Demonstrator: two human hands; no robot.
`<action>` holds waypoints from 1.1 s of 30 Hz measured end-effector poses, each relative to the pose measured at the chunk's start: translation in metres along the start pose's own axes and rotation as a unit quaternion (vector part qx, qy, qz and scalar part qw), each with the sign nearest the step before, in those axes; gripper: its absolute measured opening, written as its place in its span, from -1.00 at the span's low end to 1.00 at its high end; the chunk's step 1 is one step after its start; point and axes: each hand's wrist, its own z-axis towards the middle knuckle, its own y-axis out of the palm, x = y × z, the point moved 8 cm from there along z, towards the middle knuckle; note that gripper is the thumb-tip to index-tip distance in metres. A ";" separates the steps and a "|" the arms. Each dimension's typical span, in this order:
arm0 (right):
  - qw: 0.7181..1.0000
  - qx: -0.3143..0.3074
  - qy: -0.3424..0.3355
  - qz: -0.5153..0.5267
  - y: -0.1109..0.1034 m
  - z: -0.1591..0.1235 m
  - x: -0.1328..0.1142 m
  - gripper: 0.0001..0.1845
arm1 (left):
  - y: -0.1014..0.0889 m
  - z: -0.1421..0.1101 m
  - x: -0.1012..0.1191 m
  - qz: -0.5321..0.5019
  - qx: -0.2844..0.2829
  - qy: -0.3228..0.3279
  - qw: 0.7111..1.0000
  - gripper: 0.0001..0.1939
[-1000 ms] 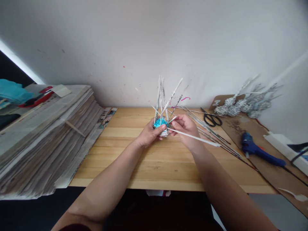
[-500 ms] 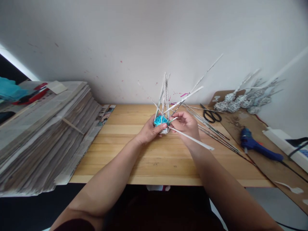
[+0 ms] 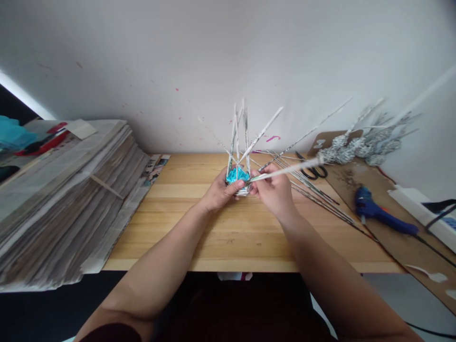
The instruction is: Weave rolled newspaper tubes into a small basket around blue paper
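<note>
A small woven paper basket [image 3: 243, 192] with bright blue crumpled filling [image 3: 237, 175] inside sits in my left hand [image 3: 220, 192]. The thumb presses on its near rim and the fingers wrap round the left side. Several rolled paper sticks [image 3: 234, 135] rise from it, some upright, others slanting outward. At the right side of the basket my right hand [image 3: 274, 190] is closed, pinching a white rolled paper strip [image 3: 290, 170] close to the rim. The strip's far end points up to the right and is blurred. My right fingertips are partly hidden by it.
Loose paper sticks [image 3: 313, 202] lie on the wooden table [image 3: 171, 228] beyond my right hand, near black scissors [image 3: 313, 172]. A blue glue gun [image 3: 384, 216] rests on brown cardboard [image 3: 351, 190]. Silvery woven pieces [image 3: 356, 149] stand behind. A tall newspaper stack [image 3: 78, 204] fills the left.
The white strip has swung up from pointing down-right to pointing up-right in my right hand. Another stick has tilted lower to the right. My left hand keeps its hold.
</note>
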 end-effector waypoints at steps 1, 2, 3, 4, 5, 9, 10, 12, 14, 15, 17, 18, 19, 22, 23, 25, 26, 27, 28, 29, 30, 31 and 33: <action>1.000 0.006 0.000 -0.009 -0.001 0.000 0.000 -0.64 | 0.000 0.000 -0.001 -0.010 0.004 -0.004 1.000 -0.27; 1.000 0.010 0.002 -0.017 -0.003 0.001 0.001 -0.66 | 0.000 0.000 -0.001 -0.021 0.011 -0.006 1.000 -0.27; 1.000 0.012 0.004 -0.024 -0.004 0.001 0.002 -0.67 | 0.000 0.000 -0.001 -0.031 0.020 -0.008 0.999 -0.28; 0.999 0.015 0.007 -0.032 -0.005 0.002 0.003 -0.68 | -0.001 0.000 -0.001 -0.039 0.029 -0.007 0.999 -0.29; 0.999 0.013 0.010 -0.042 -0.005 0.002 0.004 -0.69 | -0.002 0.000 0.000 -0.046 0.038 -0.004 0.998 -0.30; 0.992 0.002 -0.041 -0.119 -0.004 0.001 -0.003 -0.68 | -0.006 0.001 0.001 -0.047 0.068 0.005 0.997 -0.37; 0.988 -0.003 -0.073 -0.133 -0.002 -0.001 -0.007 -0.71 | -0.008 0.001 0.002 -0.043 0.076 0.004 0.996 -0.38; 0.980 -0.010 -0.141 -0.140 0.002 -0.005 -0.015 -0.81 | -0.010 0.001 0.002 -0.033 0.085 0.001 0.996 -0.38; 0.970 -0.016 -0.198 -0.141 0.005 -0.009 -0.022 -0.87 | -0.010 0.001 0.002 -0.021 0.090 -0.002 0.996 -0.38; 0.963 -0.016 -0.224 -0.151 0.007 -0.011 -0.024 -0.89 | -0.011 0.000 0.002 -0.015 0.092 -0.004 0.996 -0.38; 0.943 -0.018 -0.276 -0.186 0.009 -0.015 -0.031 -0.96 | -0.011 0.000 0.002 -0.005 0.096 -0.007 0.995 -0.38; 0.931 -0.018 -0.302 -0.206 0.010 -0.018 -0.034 -0.97 | -0.011 0.000 0.002 -0.003 0.097 -0.009 0.995 -0.38; 0.919 -0.017 -0.325 -0.224 0.011 -0.020 -0.038 -0.95 | -0.011 0.000 0.002 -0.003 0.099 -0.011 0.995 -0.38; 0.889 -0.002 -0.378 -0.257 0.012 -0.027 -0.046 -0.89 | -0.011 0.000 0.003 0.000 0.111 -0.010 0.994 -0.35; 0.881 0.003 -0.393 -0.263 0.012 -0.029 -0.048 -0.87 | -0.012 -0.001 0.004 0.006 0.118 -0.010 0.993 -0.34; 0.866 0.004 -0.422 -0.269 0.014 -0.032 -0.050 -0.85 | -0.013 -0.001 0.006 0.024 0.134 -0.008 0.991 -0.34; 0.859 -0.001 -0.436 -0.269 0.016 -0.034 -0.050 -0.84 | -0.015 -0.001 0.007 0.033 0.142 -0.008 0.989 -0.35; 0.853 -0.009 -0.449 -0.267 0.018 -0.036 -0.050 -0.83 | -0.015 -0.001 0.008 0.040 0.149 -0.007 0.988 -0.36; 0.848 -0.018 -0.459 -0.262 0.020 -0.037 -0.050 -0.82 | -0.016 -0.001 0.009 0.044 0.152 -0.004 0.987 -0.37; 0.846 -0.024 -0.467 -0.256 0.021 -0.038 -0.051 -0.81 | -0.016 -0.001 0.010 0.044 0.153 0.000 0.987 -0.37; 0.846 -0.026 -0.470 -0.250 0.021 -0.038 -0.051 -0.81 | -0.016 0.000 0.010 0.041 0.151 0.004 0.988 -0.37; 0.847 -0.025 -0.470 -0.247 0.021 -0.037 -0.052 -0.82 | -0.016 0.000 0.009 0.034 0.147 0.007 0.989 -0.37; 0.853 -0.016 -0.458 -0.248 0.019 -0.035 -0.054 -0.86 | -0.015 0.001 0.006 0.008 0.133 0.002 0.991 -0.37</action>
